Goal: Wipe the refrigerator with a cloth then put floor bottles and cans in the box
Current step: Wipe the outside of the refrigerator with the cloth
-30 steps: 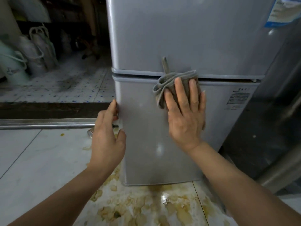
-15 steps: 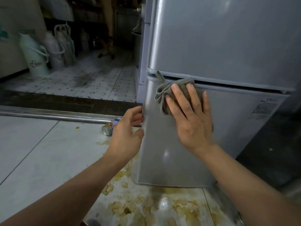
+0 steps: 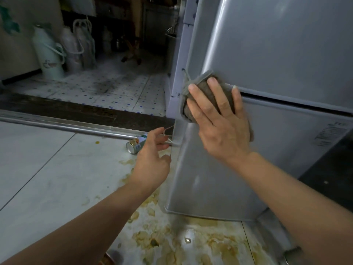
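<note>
A tall pale-green flask (image 3: 50, 52) with a looped carrying handle stands upright well behind the refrigerator (image 3: 267, 54), and just beside it are two whitish jugs (image 3: 76, 46) with rope-like handles; they are closed or too dim to see into, so their contents cannot be told. On the glossy white floor tiles (image 3: 38, 169) to the left of the refrigerator lies a can (image 3: 136, 144) on its side, a smooth metal cylinder with a printed label and its shiny round end turned toward the camera.

The refrigerator is smooth, silver-grey and slightly reflective, with a dark seam between its upper and lower doors. Against that seam, near the refrigerator's left edge, the right hand (image 3: 219, 123) presses a cloth (image 3: 206, 92) flat, fingers spread and straight rather than curled. The cloth is grey-brown, coarse and bunched, with a thin strap poking out at its upper left.

The left hand (image 3: 152, 161) hovers at the refrigerator's lower left edge, fingers loosely bent, holding nothing; its fingertips seem to touch the door edge, though blur makes this uncertain.

In front of the refrigerator's base spreads a yellowish, blotchy spill (image 3: 172, 236), wet and patchy on the tile.
</note>
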